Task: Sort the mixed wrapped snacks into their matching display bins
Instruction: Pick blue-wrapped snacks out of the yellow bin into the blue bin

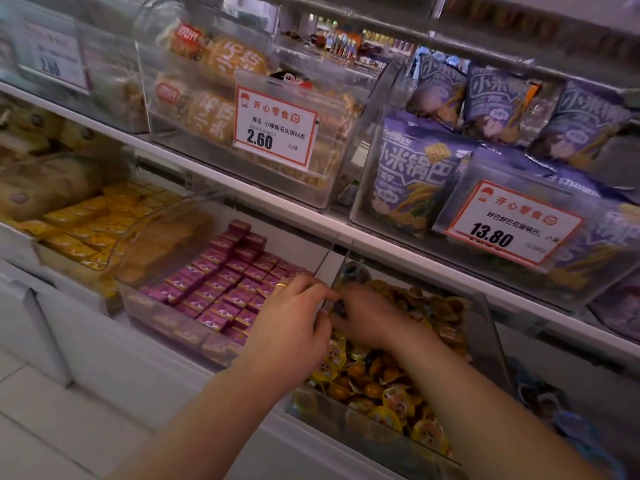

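My left hand (294, 318), with a gold ring, and my right hand (369, 318) meet at the clear divider (341, 263) between two lower bins. Their curled fingers pinch a small dark blue wrapped snack (339, 306), most of it hidden by the fingers. My right hand lies inside the clear bin (381, 434) of round yellow-orange wrapped snacks (391, 386). More blue wrappers (353, 271) lie at the back of that bin. Left of the divider sits a bin (159, 317) of small purple boxes (221, 278).
Further left are yellow boxed snacks (83, 220) and a tan-pastry bin (162, 244). The upper shelf holds biscuit packs (211, 95) behind a 2.60 price tag (275, 128) and purple crisp bags (412, 181) with a 13.80 tag (512, 225). A white cabinet front (104, 358) is below.
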